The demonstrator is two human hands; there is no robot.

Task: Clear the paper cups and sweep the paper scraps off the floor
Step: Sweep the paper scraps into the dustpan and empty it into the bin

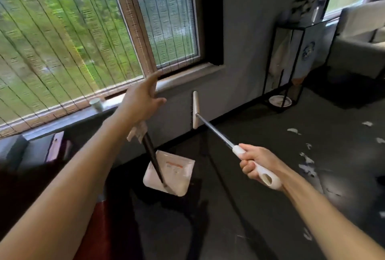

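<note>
A: Entry one, dustpan [179, 174]: white, on the dark floor, its dark handle [153, 155] rising to a pale top. Held by?

B: Nobody, apparently. Left hand [141, 101]: fingers straight and spread, gripping nothing, directly over the handle's top. Cannot tell whether the palm touches it.

A: Entry two, broom [214, 129]?

B: Right hand [255, 163]: fist wrapped fully round the white grip. The metal shaft and white head hang in the air above and beyond the dustpan, off the floor.

A: Task goods?

B: One paper cup [96, 104], on the windowsill [187, 76], up and left of the dustpan. Paper scraps [307, 163] are strewn on the floor well right of the dustpan.

A: Hazards?

B: The handle looks unheld, so a brush from the hand could topple it. The raised broom head could strike the wall. A careless reach might knock the cup off the sill.
</note>
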